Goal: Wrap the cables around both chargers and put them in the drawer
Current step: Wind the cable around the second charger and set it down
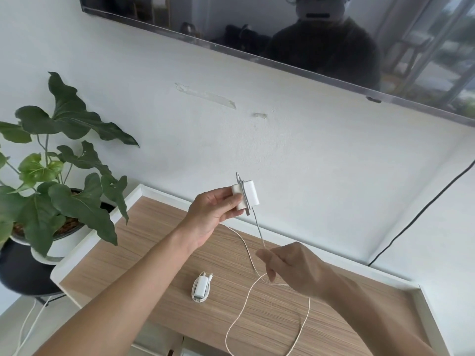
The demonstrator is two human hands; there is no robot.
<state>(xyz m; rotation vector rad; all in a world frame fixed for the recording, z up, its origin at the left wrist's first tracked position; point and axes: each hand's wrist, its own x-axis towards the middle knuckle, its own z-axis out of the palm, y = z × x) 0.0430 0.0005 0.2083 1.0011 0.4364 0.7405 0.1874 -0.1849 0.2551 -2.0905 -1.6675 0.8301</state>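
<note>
Charger, a white block, is held up above the back of the cabinet top by the left hand, whose thumb and fingers are curled onto its near end. A turn or so of cable crosses the block's middle, with a short end poking up past its top edge. From the block the cable drops taut to the right hand, which pinches it between thumb and fingers lower and nearer the camera. Below that hand the loose cable sags in a wide loop over the wood-grain top and runs past its front edge. A second charger lies flat on the top between the two forearms, its cable already coiled around it, touched by neither hand. A potted plant stands left of the cabinet, and a dark screen hangs on the wall above.
</note>
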